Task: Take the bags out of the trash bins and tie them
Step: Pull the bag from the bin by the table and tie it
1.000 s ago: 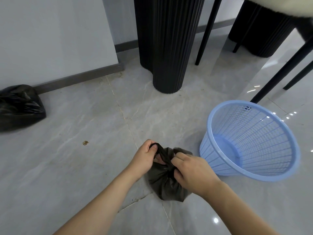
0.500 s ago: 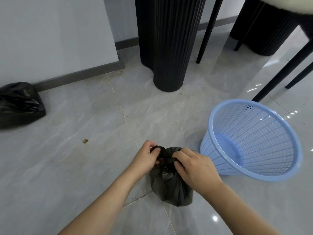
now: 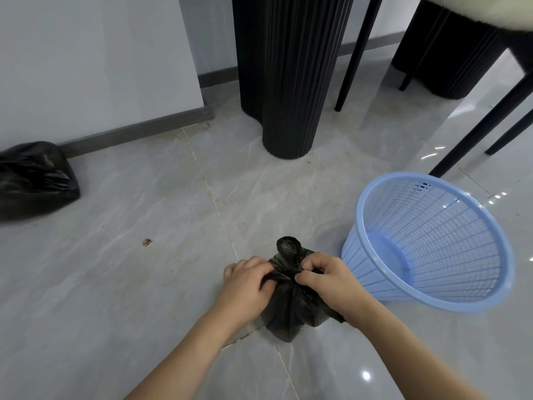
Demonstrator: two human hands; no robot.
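- Both of your hands were clamped on the small black bag (image 3: 291, 307), which sat on the floor (image 3: 144, 284) directly in front of you, between your forearms
- Your left hand (image 3: 248, 281) pinched gathered plastic on the bag's left side; your right hand (image 3: 328, 280) pinched the right side, fingertips almost meeting over the neck
- One twisted tail (image 3: 289, 247) stood up just beyond your fingers, pointing away from you; that was the bag's long axis, near to far
- Neither hand was clearly nearer the tail, so the pull, I judge, had to go sideways, left and right
- Your blue basket (image 3: 432, 243) lay tipped and bare just to the right of the bag, near your right hand
- A second black bag (image 3: 34, 177) rested well apart at the wall (image 3: 86, 67), far left
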